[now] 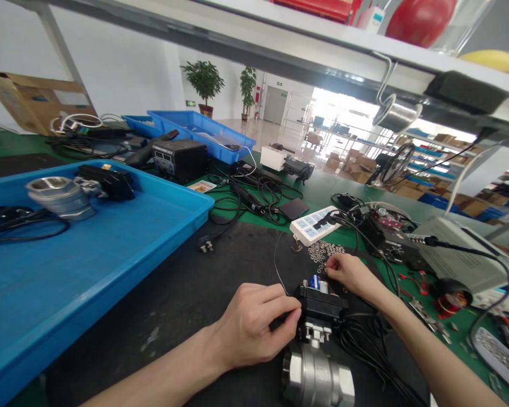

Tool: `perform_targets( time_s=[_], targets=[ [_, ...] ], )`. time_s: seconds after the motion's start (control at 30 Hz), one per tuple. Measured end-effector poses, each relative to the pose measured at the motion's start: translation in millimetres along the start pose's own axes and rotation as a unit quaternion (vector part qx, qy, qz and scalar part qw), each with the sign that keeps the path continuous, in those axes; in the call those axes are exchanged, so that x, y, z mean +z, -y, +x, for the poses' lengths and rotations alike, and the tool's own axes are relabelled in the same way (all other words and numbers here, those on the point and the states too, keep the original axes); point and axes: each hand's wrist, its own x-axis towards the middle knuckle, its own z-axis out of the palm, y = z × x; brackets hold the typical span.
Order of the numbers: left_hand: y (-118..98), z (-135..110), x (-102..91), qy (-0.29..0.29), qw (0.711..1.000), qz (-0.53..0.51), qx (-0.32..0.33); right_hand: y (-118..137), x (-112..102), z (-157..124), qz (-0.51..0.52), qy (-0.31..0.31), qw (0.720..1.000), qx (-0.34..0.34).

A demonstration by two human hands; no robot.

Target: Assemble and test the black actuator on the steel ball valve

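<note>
A steel ball valve (318, 376) with a black actuator box (322, 305) on top lies on the black mat (173, 294) in front of me. My left hand (248, 325) is closed on the left side of the actuator box, steadying it. My right hand (350, 274) reaches just past the box, fingers pinched at the edge of a pile of small metal washers (324, 251). Whatever the fingertips hold is too small to make out. A thin wire (276, 263) runs up from the box.
A large blue tray (110, 254) at left holds another valve with actuator (63, 196) and cables. A white power strip (314, 225), tangled black cables (254, 195), a soldering station (180, 160), further blue trays (203, 131) and a grey instrument (458, 257) crowd the bench.
</note>
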Motion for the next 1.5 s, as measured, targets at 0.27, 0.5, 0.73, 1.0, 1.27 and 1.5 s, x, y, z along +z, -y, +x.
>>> perform_targets(
  time_s=[0.27, 0.5, 0.73, 1.0, 1.27, 1.5],
  targets=[
    [-1, 4, -2.9, -0.015, 0.998, -0.054, -0.041, 30, -45, -59, 0.130, -0.104, 0.986, -0.008],
    [-21, 10, -10.0, -0.008, 0.968, -0.240, -0.076, 97, -19, -143, 0.366, 0.014, 0.930, -0.027],
    [-26, 9, -10.6, 0.028, 0.951, -0.292, -0.093, 99, -1, -145, 0.524, 0.065, 0.849, 0.030],
    [-16, 7, -9.0, 0.112, 0.973, -0.196, -0.053, 47, 38, -164, 0.484, -0.024, 0.873, 0.058],
    [-6, 2, -8.8, 0.205, 0.976, 0.004, 0.068, 39, 51, -165, 0.322, -0.064, 0.944, 0.023],
    [-8, 4, -10.8, 0.218, 0.966, 0.059, 0.127, 49, 47, -161, 0.326, -0.073, 0.942, 0.031]
  ],
)
